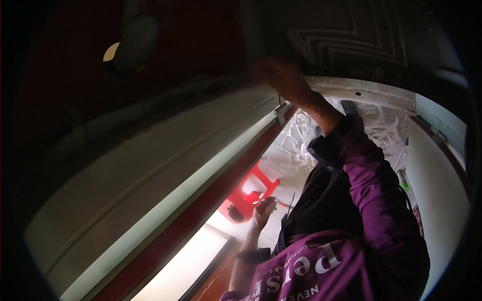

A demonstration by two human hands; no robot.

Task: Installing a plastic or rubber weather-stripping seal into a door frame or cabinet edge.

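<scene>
My right hand [283,78] reaches up against a dark surface at the top middle. It is blurred and in shadow, so its fingers and anything in them cannot be made out. The sleeve on that arm is purple, with a dark cuff. Lower down, my left hand [262,212] is held in front of a red plastic stool [244,198]. Its fingers are curled, and what they hold, if anything, is too small to name. Whitish smears show on that hand. Above the right hand, pale zigzag lines [346,47] run across the dark panel.
A grey pipe [139,40] comes through a round hole at the upper left. A long dark-red edge [191,220] slants beside the pale panel [150,150]. Crumpled clear plastic sheeting [384,125] covers the floor at right. A pale panel [434,185] stands at the right side.
</scene>
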